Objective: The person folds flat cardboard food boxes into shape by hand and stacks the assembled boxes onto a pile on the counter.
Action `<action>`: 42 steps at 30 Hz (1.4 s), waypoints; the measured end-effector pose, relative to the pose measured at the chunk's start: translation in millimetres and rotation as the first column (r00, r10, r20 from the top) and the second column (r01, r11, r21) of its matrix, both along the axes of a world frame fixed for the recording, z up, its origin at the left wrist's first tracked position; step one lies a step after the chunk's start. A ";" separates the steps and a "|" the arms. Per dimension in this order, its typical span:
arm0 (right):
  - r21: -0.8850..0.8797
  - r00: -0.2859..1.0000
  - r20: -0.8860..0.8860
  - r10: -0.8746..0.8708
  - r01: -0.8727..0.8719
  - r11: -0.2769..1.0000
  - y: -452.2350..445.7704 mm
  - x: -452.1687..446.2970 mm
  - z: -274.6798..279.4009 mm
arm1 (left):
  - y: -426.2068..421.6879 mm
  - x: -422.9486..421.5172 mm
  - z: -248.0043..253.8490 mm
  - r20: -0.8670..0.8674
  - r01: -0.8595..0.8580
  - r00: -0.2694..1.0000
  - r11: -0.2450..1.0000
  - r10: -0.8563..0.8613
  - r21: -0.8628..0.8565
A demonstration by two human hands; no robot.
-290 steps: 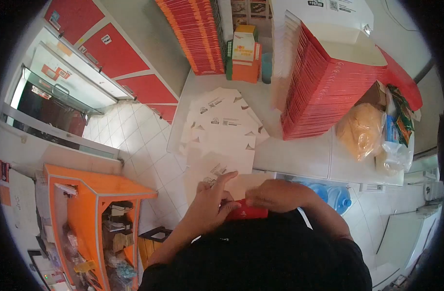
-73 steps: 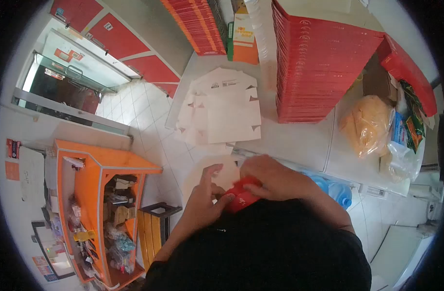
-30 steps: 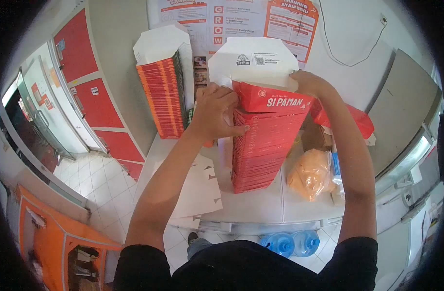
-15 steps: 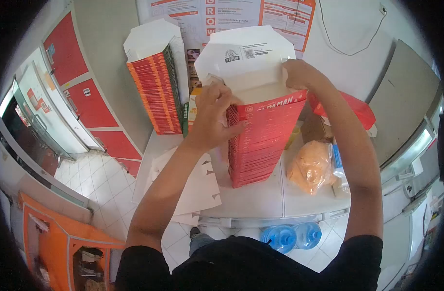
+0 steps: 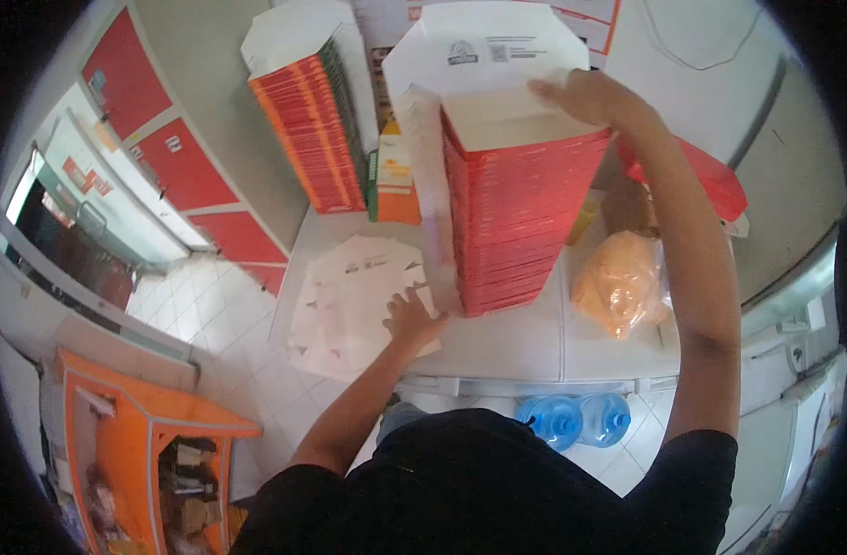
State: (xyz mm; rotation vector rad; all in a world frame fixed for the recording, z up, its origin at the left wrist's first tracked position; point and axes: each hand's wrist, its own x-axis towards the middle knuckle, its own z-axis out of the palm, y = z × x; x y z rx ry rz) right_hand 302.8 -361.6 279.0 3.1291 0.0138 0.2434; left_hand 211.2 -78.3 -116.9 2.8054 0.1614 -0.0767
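A tall stack of nested red cartons (image 5: 525,213) stands on the white table, its white printed flap (image 5: 488,55) upright at the back. My right hand (image 5: 585,97) rests at the top right corner of the stack, near the open carton's inner side; whether its fingers grip the rim is unclear. Flat white cardboard blanks (image 5: 345,296) lie overlapped on the table to the left of the stack. Over their right edge is my left hand (image 5: 412,319), fingers spread, holding nothing.
An orange-and-red carton stack (image 5: 308,134) stands at the back left, beside small orange boxes (image 5: 398,190). A plastic bag with orange contents (image 5: 619,282) sits right of the red stack. Blue water bottles (image 5: 571,421) are below the table's front edge. An orange cabinet (image 5: 136,407) stands lower left.
Both hands went from a small red piece near my body to the stack top, where the folded carton now sits. My left hand has since moved down to the blanks; my right hand remains at the top.
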 end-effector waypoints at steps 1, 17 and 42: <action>0.031 0.998 0.001 -0.057 0.057 0.998 7.0 -3.2 4.0 | 0.6 -2.9 -5.6 -0.075 0.021 0.997 0.999 -0.019 0.025; 0.406 0.577 0.343 0.741 -0.803 0.437 175.8 -171.0 -229.9 | 137.0 -17.2 52.8 -0.171 -0.174 0.984 -0.081 -0.040 -0.981; 0.558 0.698 0.445 0.561 -0.706 0.436 231.3 -209.1 -265.0 | 67.5 -176.1 136.9 0.093 0.152 0.927 -0.136 0.364 -0.979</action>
